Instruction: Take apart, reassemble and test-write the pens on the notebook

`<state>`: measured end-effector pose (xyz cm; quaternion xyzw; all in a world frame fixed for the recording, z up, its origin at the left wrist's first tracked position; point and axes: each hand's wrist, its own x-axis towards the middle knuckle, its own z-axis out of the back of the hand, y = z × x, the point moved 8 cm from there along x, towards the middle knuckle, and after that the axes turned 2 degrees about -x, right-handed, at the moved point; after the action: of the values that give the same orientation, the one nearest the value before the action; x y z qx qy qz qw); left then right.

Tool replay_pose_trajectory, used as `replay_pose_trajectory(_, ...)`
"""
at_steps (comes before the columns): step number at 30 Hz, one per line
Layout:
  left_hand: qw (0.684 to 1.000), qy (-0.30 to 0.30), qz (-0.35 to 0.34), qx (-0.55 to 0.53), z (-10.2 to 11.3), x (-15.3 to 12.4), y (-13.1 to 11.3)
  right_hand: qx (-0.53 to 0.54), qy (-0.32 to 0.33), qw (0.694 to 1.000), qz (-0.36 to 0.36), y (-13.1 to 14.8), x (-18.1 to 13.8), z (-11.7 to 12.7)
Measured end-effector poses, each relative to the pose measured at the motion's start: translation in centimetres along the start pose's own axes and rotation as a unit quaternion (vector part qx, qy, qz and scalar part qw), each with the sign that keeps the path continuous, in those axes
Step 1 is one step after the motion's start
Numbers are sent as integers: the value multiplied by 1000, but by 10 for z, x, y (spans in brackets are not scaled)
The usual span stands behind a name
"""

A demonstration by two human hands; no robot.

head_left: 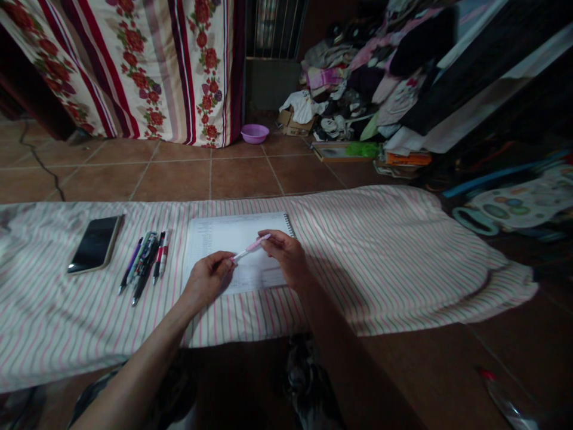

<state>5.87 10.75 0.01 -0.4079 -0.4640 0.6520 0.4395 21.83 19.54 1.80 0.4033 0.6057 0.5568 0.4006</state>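
Two hands [208, 279] [286, 258], grip pinched on pink pen [245, 251] over notebook [224, 231]; purple basin [255, 135] near cardboard box [295, 126], contents unclear.

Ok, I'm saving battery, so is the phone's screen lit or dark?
Dark: the phone lies face up on the striped cloth, its front black with no lit display. Whether it's powered, I can't tell.

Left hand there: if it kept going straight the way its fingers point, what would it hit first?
Probably the right hand, at the other end of the pink-and-white pen that the left hand grips; depth is unclear, so it might brush the notebook first.
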Motion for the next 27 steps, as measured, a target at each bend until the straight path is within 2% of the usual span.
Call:
replay_pose_trajectory(8,1000,-4,-5,22,1,-1,-3,-11,0,1000,2,0,0,0)
replay_pose_trajectory(17,1000,1,-9,5,0,-1,-5,35,-3,999,-1,-1,-1,-2)
replay_pose_trajectory(27,1000,-1,-2,-18,-2,-2,-8,-1,7,1000,-4,-1,-1,-4)
